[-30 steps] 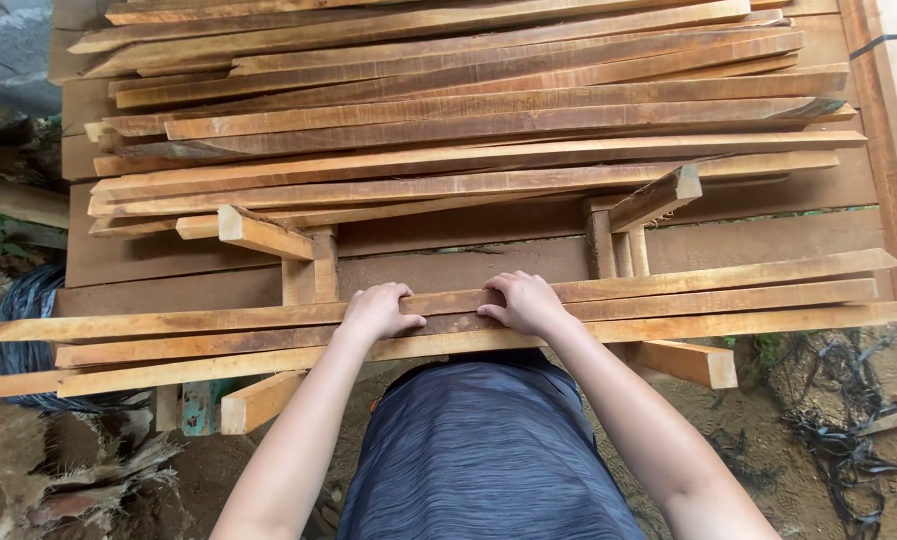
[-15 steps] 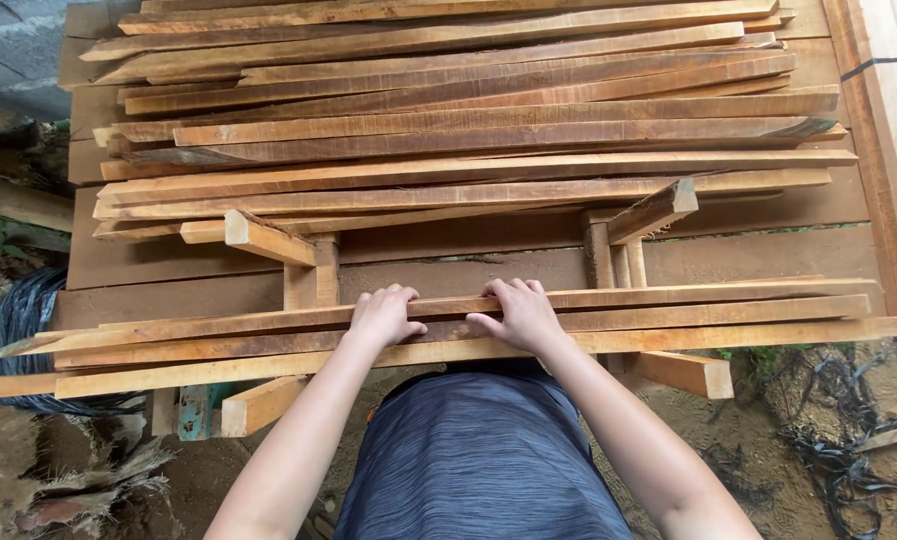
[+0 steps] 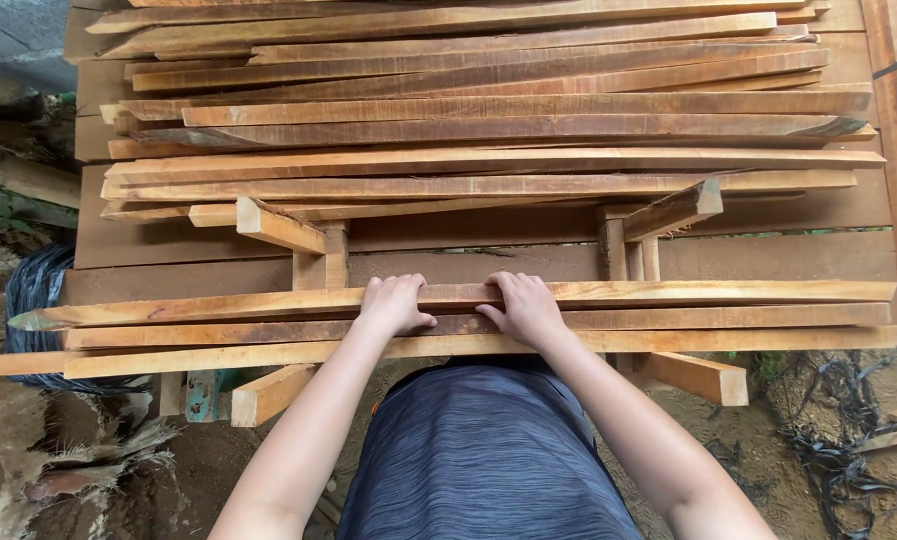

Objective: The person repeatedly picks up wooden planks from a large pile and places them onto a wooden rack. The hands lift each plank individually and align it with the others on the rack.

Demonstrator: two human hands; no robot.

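A wooden bench [image 3: 789, 255] carries long slats [image 3: 489, 160] (loosely stacked).

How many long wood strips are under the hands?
3. The far strip lies under the fingers of the left hand and right hand, the middle strip under the palms, the near strip by the wrists. More may hide beneath.

— Sleeves? 
— None; both forearms bare from elbow to wrist. 
— Rings, watch, gloves on left hand [image 3: 397, 303] or right hand [image 3: 525, 306]? 
— Nothing worn on either. 
— Clothing? 
— Grey-blue heathered garment [image 3: 484, 455], fine horizontal streaks, plus a small orange spot at its left edge.
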